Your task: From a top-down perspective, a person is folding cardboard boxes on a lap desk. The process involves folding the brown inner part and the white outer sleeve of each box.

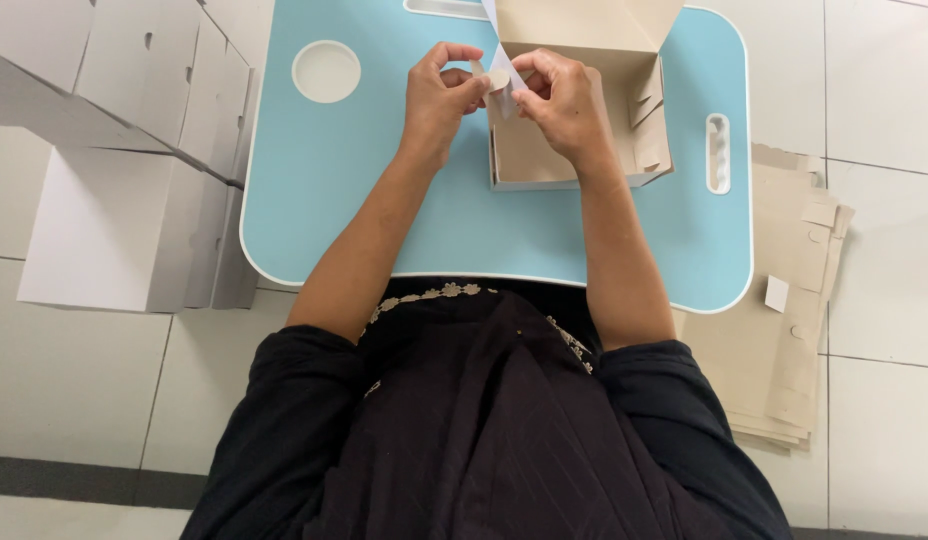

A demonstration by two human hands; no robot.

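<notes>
both hands [499, 95] pinching box flap [503, 68]

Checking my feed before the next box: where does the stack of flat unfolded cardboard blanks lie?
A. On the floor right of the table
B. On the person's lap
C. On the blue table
A: the flat cardboard blanks lie on the tiled floor beside the blue table, at its right edge.

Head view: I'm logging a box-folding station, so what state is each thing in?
Cardboard box: half folded, open, flaps up, on the blue lap table.
Flap tab: pinched between both hands.
Left hand: gripping the tab.
Right hand: gripping the tab.
Flat cardboard blanks: unfolded, stacked on the floor.
White boxes: finished, closed, piled.
</notes>
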